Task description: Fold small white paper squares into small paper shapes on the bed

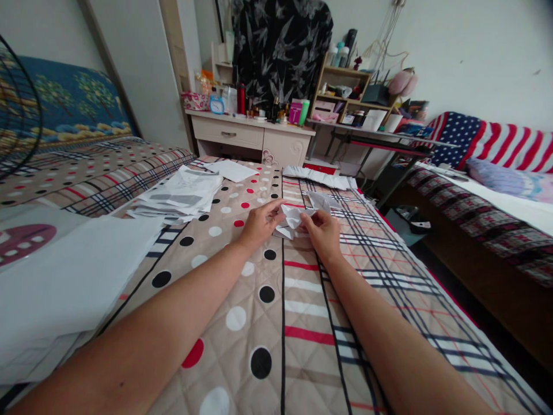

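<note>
Between my two hands, just above the patterned bedspread (242, 276), is a small piece of folded white paper (291, 216). My left hand (261, 223) pinches its left edge between thumb and fingers. From the other side, my right hand (322, 230) grips the paper's right edge, fingers curled. Right behind my right hand lies a greyish, see-through-looking sheet (320, 200) on the bedspread. Farther back sits a flattened white strip or stack of folded paper (319, 177).
A pile of printed papers (177, 193) lies left of my hands, with a single white sheet (231, 170) behind it. Large white sheets or bags (64, 288) cover the near left. A cream dresser (233, 135) stands beyond the bed; a fan guard (17, 109) juts in at left.
</note>
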`<state>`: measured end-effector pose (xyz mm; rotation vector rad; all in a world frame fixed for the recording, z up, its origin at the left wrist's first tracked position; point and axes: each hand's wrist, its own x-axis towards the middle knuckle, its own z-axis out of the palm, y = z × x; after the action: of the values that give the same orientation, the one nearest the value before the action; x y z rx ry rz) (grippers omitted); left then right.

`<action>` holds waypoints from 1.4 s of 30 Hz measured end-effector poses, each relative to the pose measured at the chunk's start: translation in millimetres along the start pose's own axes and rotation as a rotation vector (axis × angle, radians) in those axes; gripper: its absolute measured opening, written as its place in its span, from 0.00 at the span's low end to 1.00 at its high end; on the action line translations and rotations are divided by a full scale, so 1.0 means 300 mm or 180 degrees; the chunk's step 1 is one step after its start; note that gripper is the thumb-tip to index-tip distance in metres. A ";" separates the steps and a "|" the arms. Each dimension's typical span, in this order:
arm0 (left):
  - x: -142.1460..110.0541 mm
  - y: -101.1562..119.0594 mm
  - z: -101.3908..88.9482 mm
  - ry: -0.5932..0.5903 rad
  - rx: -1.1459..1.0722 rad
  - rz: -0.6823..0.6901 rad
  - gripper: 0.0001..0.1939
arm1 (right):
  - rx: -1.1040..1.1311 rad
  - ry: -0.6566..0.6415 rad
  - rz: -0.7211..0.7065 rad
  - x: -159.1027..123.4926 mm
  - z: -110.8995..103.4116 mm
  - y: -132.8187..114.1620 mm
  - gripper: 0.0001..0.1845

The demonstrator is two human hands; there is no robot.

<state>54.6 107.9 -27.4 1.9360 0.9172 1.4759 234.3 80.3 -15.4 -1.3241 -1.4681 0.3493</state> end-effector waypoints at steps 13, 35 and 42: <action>-0.010 0.036 0.012 0.0056 -0.0009 0.0094 0.21 | 0.0181 0.0132 -0.0226 0.001 0.021 0.020 0.12; -0.035 0.091 -0.002 -0.0278 -0.1215 -0.0329 0.34 | 0.2537 -0.0581 0.1174 0.012 -0.010 -0.025 0.08; -0.037 0.099 0.003 -0.0473 -0.0960 -0.0525 0.31 | 0.2922 -0.1717 0.1305 0.017 -0.052 -0.043 0.10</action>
<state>59.4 80.4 -11.9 1.6825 0.7227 1.2750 241.4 73.6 3.2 -0.7644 -1.1680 1.5371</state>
